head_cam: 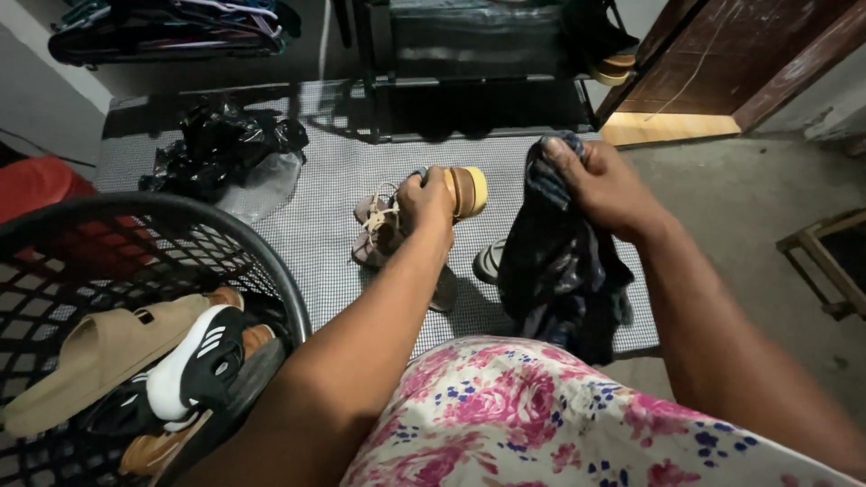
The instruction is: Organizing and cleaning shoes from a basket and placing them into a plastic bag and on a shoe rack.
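My left hand (426, 200) grips a tan wedge shoe (467, 190) with a thick yellowish sole, held above the checked mat (334, 203). My right hand (603, 183) is closed on a dark cloth (557, 271) that hangs down in folds to the right of the shoe. Below the held shoe a beige strappy sandal (374, 230) lies on the mat. A white-edged shoe (489, 261) peeks out from behind the cloth. My lap in a floral fabric (523, 415) fills the bottom of the view.
A black plastic basket (225, 230) at the left holds a beige slide (99, 356), a black-and-white shoe (198, 365) and brown footwear. A black plastic bag (221, 144) lies at the mat's far left. A dark shelf (478, 81) stands behind, a wooden door (722, 63) at right.
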